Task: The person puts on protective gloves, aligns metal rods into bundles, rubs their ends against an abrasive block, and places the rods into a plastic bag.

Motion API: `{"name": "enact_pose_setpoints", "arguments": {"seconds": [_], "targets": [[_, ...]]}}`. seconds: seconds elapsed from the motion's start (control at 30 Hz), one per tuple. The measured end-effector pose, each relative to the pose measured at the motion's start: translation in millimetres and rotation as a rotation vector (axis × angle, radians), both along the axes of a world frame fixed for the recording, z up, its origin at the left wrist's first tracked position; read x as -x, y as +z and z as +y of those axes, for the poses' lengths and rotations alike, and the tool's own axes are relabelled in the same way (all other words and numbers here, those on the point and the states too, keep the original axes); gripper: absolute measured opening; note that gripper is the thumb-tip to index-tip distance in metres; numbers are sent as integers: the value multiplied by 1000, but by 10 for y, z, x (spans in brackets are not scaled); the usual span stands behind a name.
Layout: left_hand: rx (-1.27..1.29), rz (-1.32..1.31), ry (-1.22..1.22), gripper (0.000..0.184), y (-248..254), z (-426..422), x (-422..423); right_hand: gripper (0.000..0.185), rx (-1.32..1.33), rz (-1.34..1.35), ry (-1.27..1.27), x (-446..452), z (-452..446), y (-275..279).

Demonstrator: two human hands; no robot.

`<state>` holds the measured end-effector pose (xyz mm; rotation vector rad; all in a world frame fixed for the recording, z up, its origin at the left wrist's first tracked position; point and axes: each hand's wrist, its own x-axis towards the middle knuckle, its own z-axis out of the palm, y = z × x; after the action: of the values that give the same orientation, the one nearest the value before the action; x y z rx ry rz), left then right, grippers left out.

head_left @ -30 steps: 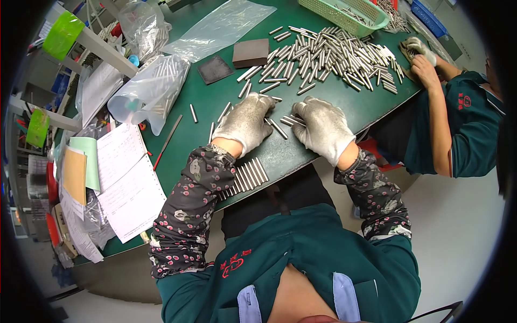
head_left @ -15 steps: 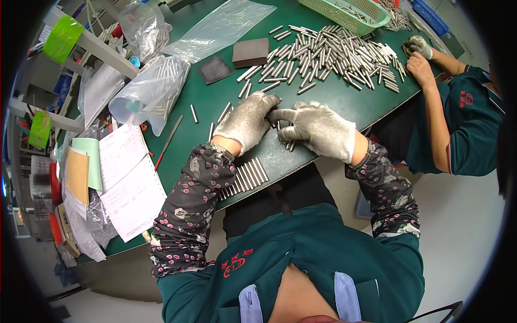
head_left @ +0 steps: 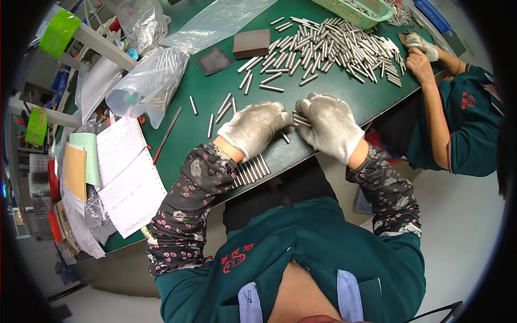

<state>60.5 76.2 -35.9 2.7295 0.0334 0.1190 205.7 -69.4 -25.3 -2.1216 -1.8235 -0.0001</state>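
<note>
Your right hand (head_left: 329, 126) is gripping metal pins (head_left: 302, 120); your left hand (head_left: 254, 127) is facing it, fingers curled, grip not determinable. A pin row (head_left: 253, 171) is lying along the near edge of the desk (head_left: 358, 105).

Worktop (head_left: 355, 99): green. Metal pins (head_left: 328, 51), one o'clock: silver. Gloves (head_left: 250, 128): greyish white. Sleeve covers (head_left: 191, 199): black, pink-and-white floral print. Basket (head_left: 353, 16), one o'clock: pale green. Tape (head_left: 59, 39), ten o'clock: lime green.

Wkshp, green bench (head_left: 371, 99), metal pins (head_left: 334, 51), matching unifs (head_left: 312, 242)
</note>
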Motion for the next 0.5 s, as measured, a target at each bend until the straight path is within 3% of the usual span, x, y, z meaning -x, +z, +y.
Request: {"name": "enact_pose_setpoints", "arguments": {"seconds": [0.07,0.17,0.3,0.37,0.4,0.43,0.5], "targets": [[-3,10,-21,29,46,-75,51,15,35,67,-9,136,-19,42],[76,-182,33,31,91,-30,287,21,63,182,37,264,-71,23],[74,-160,354,35,280,-110,857,42,69,358,236,212,-66,-35],[-7,-178,414,57,195,-171,1176,53,102,374,313,172,-16,52],[-38,-164,408,67,195,-219,1288,72,74,345,351,155,-16,13],[-67,-147,400,77,192,-254,1387,76,106,313,364,193,-5,27],[-69,-250,281,118,10,-257,1568,82,171,248,383,314,13,82]]}}
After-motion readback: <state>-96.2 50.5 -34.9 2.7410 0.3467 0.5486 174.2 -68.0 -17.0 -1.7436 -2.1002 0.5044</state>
